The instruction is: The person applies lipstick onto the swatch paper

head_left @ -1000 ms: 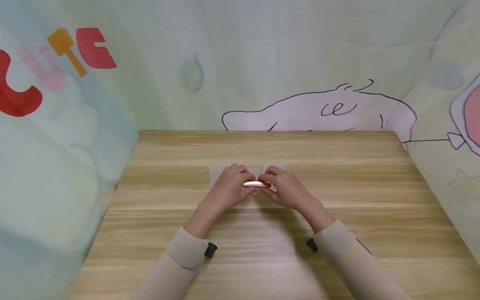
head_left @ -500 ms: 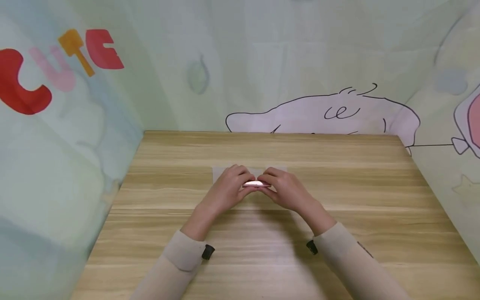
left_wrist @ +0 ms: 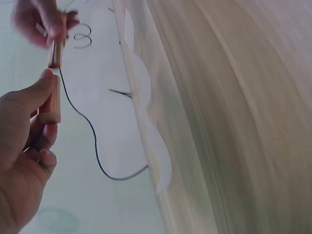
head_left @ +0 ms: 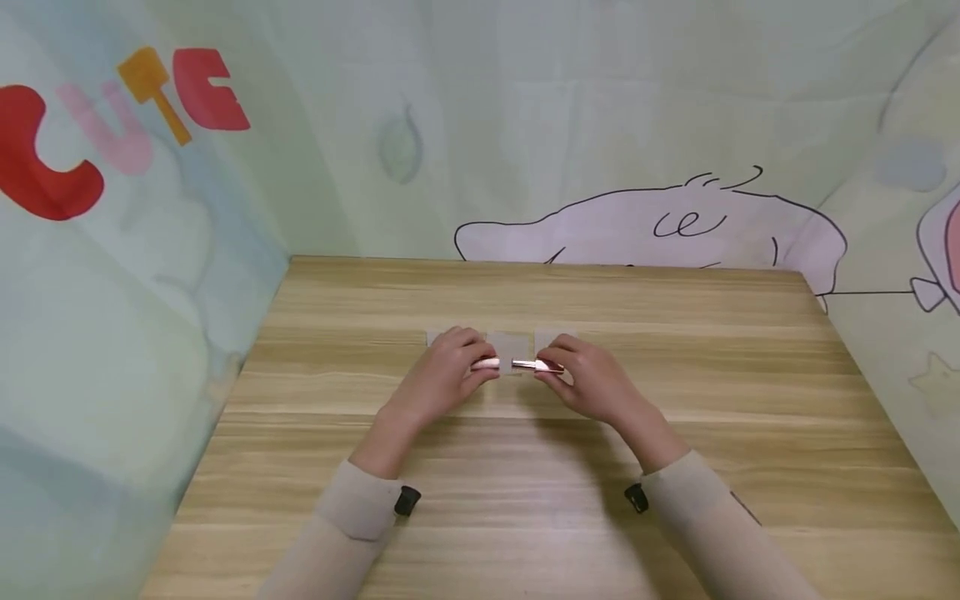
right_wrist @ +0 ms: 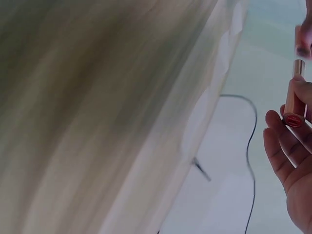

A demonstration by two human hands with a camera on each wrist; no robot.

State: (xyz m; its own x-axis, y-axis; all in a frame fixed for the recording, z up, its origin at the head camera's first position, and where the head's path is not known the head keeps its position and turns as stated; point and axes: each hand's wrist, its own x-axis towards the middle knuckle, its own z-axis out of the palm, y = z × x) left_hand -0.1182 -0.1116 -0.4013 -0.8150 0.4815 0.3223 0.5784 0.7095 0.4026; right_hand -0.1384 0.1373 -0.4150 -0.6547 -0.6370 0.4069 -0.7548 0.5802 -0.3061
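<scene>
The left hand [head_left: 442, 371] pinches a pinkish cap [head_left: 486, 364] between thumb and fingertips; the right hand [head_left: 592, 375] pinches a matching tube [head_left: 551, 367] likewise, its outer fingers loosely spread in the right wrist view. Both grips close only to the thickness of their piece. The 2 pieces line up end to end, a small gap between, and holding them near their outer parts probably keeps the tube's metal neck [head_left: 522, 364] uncovered and facing the cap. They are held above the wooden table [head_left: 525, 508], by the middle of 3 pale patches [head_left: 508, 343]. The far table edge and backdrop [head_left: 337, 167] stand well beyond, and bare wood either side seems to leave sideways room
</scene>
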